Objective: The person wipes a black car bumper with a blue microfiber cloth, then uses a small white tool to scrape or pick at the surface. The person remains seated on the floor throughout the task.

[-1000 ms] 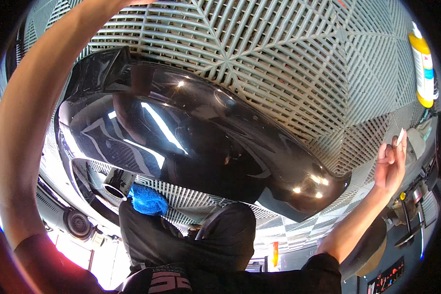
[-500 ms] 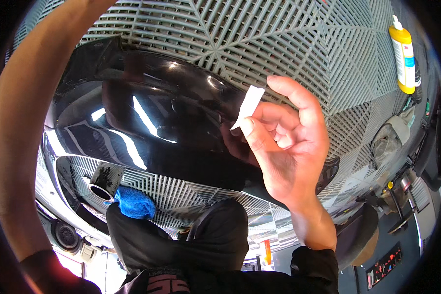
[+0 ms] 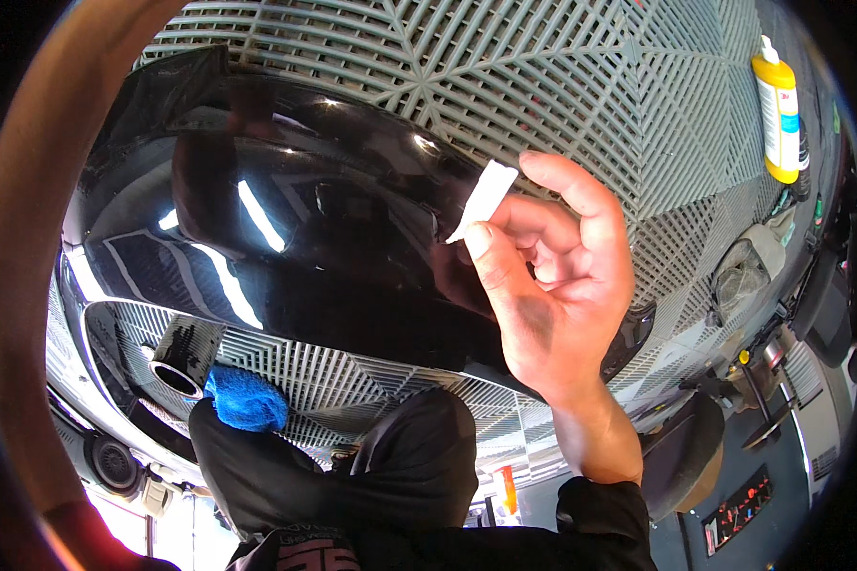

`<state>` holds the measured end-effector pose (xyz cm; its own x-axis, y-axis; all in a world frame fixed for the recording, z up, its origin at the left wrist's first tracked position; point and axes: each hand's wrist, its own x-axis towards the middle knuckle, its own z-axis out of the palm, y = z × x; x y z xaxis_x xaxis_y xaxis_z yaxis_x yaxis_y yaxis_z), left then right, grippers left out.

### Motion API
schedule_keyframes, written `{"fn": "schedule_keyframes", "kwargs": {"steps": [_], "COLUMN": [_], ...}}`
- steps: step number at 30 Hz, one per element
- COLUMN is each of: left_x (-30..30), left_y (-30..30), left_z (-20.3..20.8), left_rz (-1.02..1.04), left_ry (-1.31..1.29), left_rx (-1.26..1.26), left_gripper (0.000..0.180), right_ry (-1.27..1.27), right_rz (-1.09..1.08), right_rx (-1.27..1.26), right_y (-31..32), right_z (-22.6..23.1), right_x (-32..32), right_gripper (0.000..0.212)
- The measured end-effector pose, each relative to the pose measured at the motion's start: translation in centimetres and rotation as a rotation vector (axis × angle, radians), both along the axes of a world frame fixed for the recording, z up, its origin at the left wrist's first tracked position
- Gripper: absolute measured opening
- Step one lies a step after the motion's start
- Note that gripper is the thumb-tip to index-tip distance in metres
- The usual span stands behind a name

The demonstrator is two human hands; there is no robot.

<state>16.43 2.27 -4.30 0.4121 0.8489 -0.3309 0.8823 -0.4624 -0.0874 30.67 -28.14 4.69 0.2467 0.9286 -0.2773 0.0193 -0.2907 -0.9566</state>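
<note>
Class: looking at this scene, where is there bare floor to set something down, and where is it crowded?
Bare grid floor lies between the glossy black panel and the yellow bottle. A smaller patch lies beside the blue cloth. The right edge is crowded with tools.

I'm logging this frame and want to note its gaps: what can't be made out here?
- Left hand: head view, cut off by the top edge; only the forearm shows.
- White strip: its lower end is hidden behind the right hand's thumb.
- Glossy black panel: its right end is covered by that hand.
- Yellow bottle: too small and bent at the rim to tell its contents.
- Blue cloth: partly behind the dark knee.
</note>
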Motion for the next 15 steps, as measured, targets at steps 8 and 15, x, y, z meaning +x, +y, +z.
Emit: {"fn": "schedule_keyframes", "kwargs": {"steps": [8,15], "left_x": [-0.16,-0.23], "left_y": [0.02,0.01], "left_z": [-0.28,-0.22], "left_rz": [-0.003,0.000], "left_ry": [-0.010,-0.018], "left_rx": [0.004,-0.002], "left_gripper": [0.135,0.135], "right_ry": [-0.023,-0.027], "right_rz": [0.008,0.012], "right_rx": [0.014,0.027], "right_y": [-0.11,-0.22], "right_z": [-0.16,-0.27], "right_x": [-0.06,-0.02], "right_gripper": [0.050,0.049]}}
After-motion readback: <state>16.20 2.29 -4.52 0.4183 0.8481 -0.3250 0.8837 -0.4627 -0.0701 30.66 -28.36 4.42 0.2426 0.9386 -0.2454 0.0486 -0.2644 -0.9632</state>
